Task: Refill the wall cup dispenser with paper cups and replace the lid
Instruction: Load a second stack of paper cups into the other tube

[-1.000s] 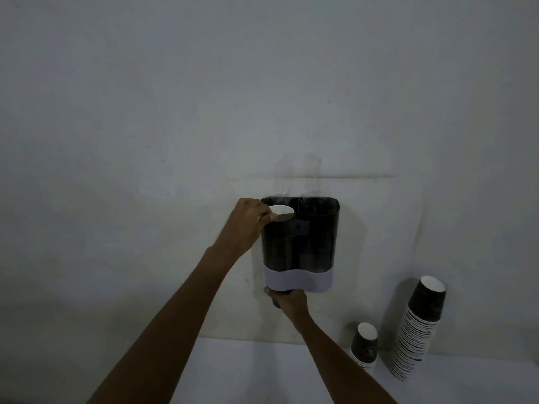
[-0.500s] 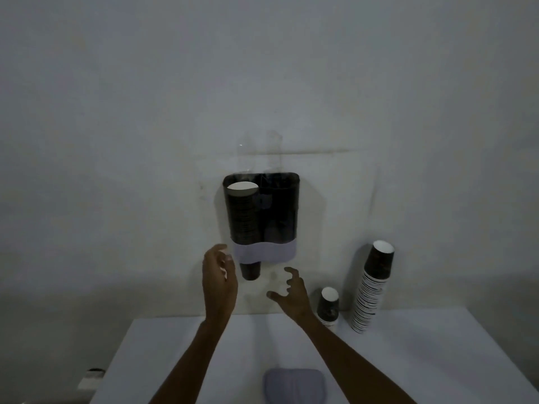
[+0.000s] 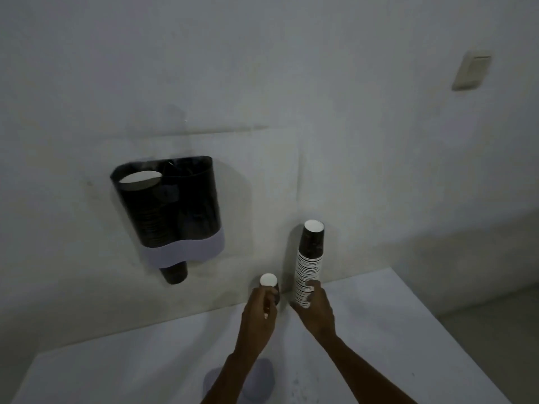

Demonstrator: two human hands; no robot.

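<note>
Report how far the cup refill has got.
Done: the dispenser's left tube holds cups. In hand: the left hand grips the short stack, the right hand the tall stack. Left: load the right tube, then fit the lid, now on the table.

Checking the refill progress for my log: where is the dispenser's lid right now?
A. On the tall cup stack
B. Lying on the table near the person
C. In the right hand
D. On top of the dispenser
B: the lid lies on the table, partly behind the left forearm; the dispenser top is open.
</note>
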